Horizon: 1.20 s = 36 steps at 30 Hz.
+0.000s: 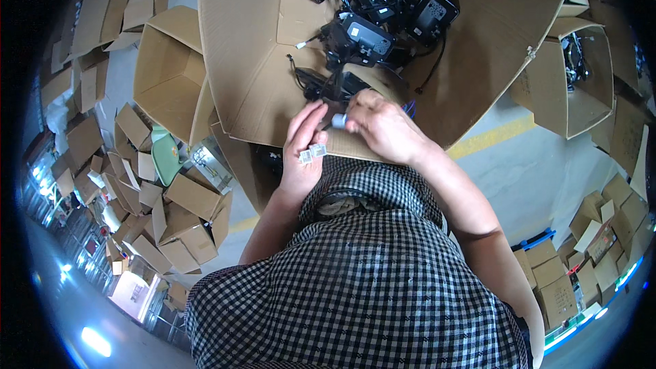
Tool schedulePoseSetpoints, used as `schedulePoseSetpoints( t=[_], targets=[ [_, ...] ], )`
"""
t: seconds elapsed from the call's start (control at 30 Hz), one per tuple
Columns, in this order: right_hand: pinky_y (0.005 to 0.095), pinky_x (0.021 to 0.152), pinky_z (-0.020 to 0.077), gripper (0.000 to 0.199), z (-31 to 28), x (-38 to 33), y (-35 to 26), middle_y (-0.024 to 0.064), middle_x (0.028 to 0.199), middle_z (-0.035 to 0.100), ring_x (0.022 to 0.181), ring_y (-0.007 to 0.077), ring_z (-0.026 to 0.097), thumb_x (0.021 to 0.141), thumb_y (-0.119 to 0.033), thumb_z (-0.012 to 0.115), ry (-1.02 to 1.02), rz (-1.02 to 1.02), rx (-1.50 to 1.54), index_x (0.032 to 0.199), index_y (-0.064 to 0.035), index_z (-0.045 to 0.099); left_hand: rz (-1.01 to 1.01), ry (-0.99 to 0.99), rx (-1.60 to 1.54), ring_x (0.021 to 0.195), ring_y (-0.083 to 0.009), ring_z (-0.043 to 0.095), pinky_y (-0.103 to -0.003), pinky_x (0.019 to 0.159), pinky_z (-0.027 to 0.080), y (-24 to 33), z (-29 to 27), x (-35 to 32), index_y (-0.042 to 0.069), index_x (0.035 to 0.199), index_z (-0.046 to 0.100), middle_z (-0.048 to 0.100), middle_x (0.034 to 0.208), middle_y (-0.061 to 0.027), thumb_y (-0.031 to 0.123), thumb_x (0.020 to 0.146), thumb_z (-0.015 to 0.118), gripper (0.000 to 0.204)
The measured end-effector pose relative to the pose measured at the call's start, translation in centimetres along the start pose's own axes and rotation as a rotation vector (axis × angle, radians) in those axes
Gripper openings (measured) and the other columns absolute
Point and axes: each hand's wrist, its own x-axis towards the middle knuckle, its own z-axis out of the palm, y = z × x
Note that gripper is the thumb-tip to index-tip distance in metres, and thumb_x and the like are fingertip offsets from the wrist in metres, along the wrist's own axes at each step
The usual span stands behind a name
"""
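My left hand [302, 157] is at the near edge of a large cardboard box [253, 61], its fingers pointing up and bent around something dark and blurred. Two small white printed labels [313, 154] lie across its thumb side. Close by on the right, my right hand [386, 126] is curled, with a small pale blue-white piece [339, 121] at its fingertips; its exact kind is unclear. Just beyond both hands, black electronic units with cables [369, 37] are heaped inside the box, several with white stickers. A dark cable or unit [314, 82] lies nearest the fingers.
An open carton [171, 75] stands to the left, with many flattened and opened boxes [184, 232] below it. To the right, another carton [581, 82] holds dark cables. A yellow line [492, 138] runs along the pale floor. More cartons [553, 287] are stacked at lower right.
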Motion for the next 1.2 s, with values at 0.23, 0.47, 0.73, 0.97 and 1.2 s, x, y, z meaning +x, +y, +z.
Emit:
schedulePoseSetpoints(
  t=[0.23, 0.47, 0.73, 0.97, 1.2],
  targets=[
    [0.0328, 0.076, 0.0474, 0.014, -0.8, -1.9, -3.5, 0.0123, 0.097, 0.057, 0.089, 0.0247, 0.058, 0.086, -0.014, 0.058, 0.077, -0.180, 0.384, 0.084, 0.0005, 0.059, 0.081, -0.249, -0.013, 0.087, -0.0179, 0.056, -0.029, 0.076, 0.045, 0.5, -2.4, -0.2, 0.003, 0.121, 0.055, 0.056, 0.106, -0.0103, 0.005, 0.086, 0.056, 0.034],
    [0.0287, 0.053, 0.0422, 0.024, 0.4, -3.0, -3.3, 0.0020, 0.059, 0.054, 0.054, 0.0145, 0.053, 0.093, -0.025, 0.051, -0.091, 0.414, 0.676, 0.082, -0.0051, 0.060, -0.147, -0.164, -0.056, 0.077, -0.0151, 0.054, -0.026, 0.069, 0.044, 1.2, -2.7, -2.4, 0.002, 0.115, 0.058, 0.056, 0.088, -0.0066, 0.004, 0.083, 0.060, 0.032],
    [0.0377, 0.059, 0.0478, 0.005, -1.4, -0.9, -4.9, 0.0067, 0.071, 0.063, 0.071, 0.0247, 0.063, 0.076, -0.012, 0.059, -0.402, 0.039, -0.224, 0.080, -0.0115, 0.062, -0.237, -0.360, -0.238, 0.073, -0.0139, 0.051, -0.025, 0.066, 0.042, 0.1, -3.5, -3.3, 0.003, 0.119, 0.057, 0.052, 0.082, -0.0059, 0.001, 0.082, 0.061, 0.037],
    [0.0416, 0.059, 0.0482, 0.015, -1.6, -0.2, -4.8, 0.0112, 0.071, 0.063, 0.069, 0.0299, 0.062, 0.086, -0.025, 0.054, -0.289, 0.266, -0.145, 0.085, -0.0135, 0.063, -0.222, -0.399, -0.190, 0.074, -0.0120, 0.049, -0.024, 0.066, 0.041, -0.4, -4.5, -2.5, 0.003, 0.119, 0.057, 0.052, 0.084, -0.0042, 0.005, 0.086, 0.059, 0.032],
    [0.0391, 0.061, 0.0474, 0.011, -0.9, 1.0, -4.9, 0.0092, 0.073, 0.064, 0.072, 0.0289, 0.063, 0.084, -0.020, 0.057, -0.451, 0.110, -0.056, 0.081, -0.0104, 0.062, -0.136, -0.457, -0.129, 0.075, -0.0146, 0.052, -0.026, 0.066, 0.042, -1.5, -5.1, -2.4, 0.000, 0.113, 0.059, 0.052, 0.083, -0.0058, 0.009, 0.083, 0.064, 0.031]
  ],
)
